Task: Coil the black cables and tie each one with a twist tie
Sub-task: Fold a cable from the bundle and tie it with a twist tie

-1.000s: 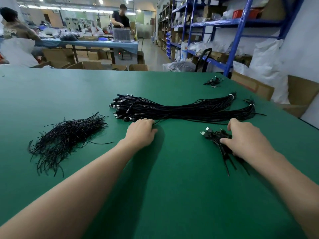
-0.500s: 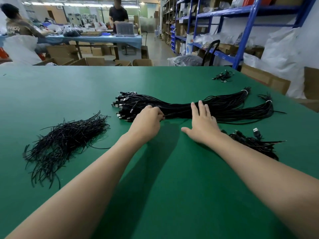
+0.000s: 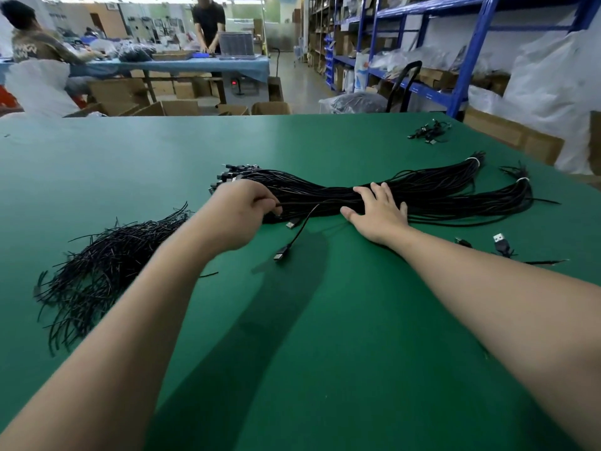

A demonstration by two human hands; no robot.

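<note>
Hands of a worker reach across a green desk [image 3: 292, 369] toward a long bundle of black cables [image 3: 439, 193] that lies crosswise at the middle of the desk, its plug ends to the left and its two tails, each cinched with a white band [image 3: 474, 160], fanning toward the right edge. The left hand [image 3: 240, 213] is curled at the bundle's left end, its fingertips pinching a single cable [image 3: 305, 219] that arcs clear of the bundle and drops toward the near edge, ending in a plug [image 3: 280, 255] between the two forearms. The right hand [image 3: 377, 213] lies released, fingers straight and spread, palm down on the middle of the bundle, thumb just beside it. A heap of black twist ties [image 3: 107, 265] sprawls near the left edge, well apart from the bundle. A few more cables [image 3: 500, 245], one showing a USB plug, lie near the right edge beyond the right forearm, and a small clump of cables [image 3: 429, 131] sits by the far right corner. Beyond the desk, two people [image 3: 208, 24] work at a blue-covered table [image 3: 201, 65], cardboard boxes [image 3: 175, 107] stand on the floor and blue shelving [image 3: 471, 53] lines the right wall.
</note>
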